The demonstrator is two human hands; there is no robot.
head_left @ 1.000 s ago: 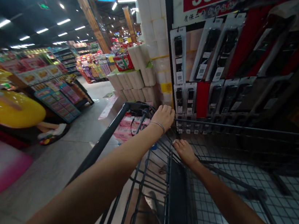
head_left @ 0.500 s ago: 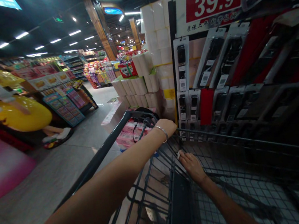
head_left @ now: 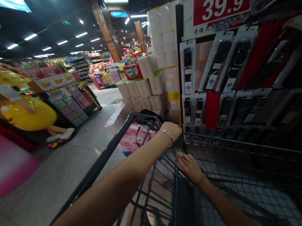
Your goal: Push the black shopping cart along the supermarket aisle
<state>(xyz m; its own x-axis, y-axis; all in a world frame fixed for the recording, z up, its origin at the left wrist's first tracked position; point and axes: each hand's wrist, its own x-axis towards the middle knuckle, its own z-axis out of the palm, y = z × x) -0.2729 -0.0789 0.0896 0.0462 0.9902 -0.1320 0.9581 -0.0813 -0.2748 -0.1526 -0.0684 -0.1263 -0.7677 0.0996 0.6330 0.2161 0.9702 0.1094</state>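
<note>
My left hand (head_left: pixel 172 131), with a silver bracelet on its wrist, is closed over the top wire rim of a dark shopping cart (head_left: pixel 255 143); its fingertips are hidden on the far side. Below it, inside the basket, my right hand (head_left: pixel 189 167) has its fingers drawn together at the wire side, above a dark panel (head_left: pixel 182 205). A small whitish bit (head_left: pixel 179 154) shows at those fingertips, too small to name. The cart's handlebar (head_left: pixel 108 148) slants past my left forearm.
Packaged belts or straps (head_left: pixel 189 63) hang on a rack at right under a red price sign (head_left: pixel 221 5). Stacked paper rolls (head_left: pixel 139 88) and pink packs (head_left: pixel 130 138) stand beyond the cart. A yellow figure (head_left: pixel 28 112) is on the left, beside grey floor (head_left: pixel 71 160).
The surroundings have shifted slightly right and down in view. My right hand has moved a little left against the wire side; my left hand keeps its hold on the rim.
</note>
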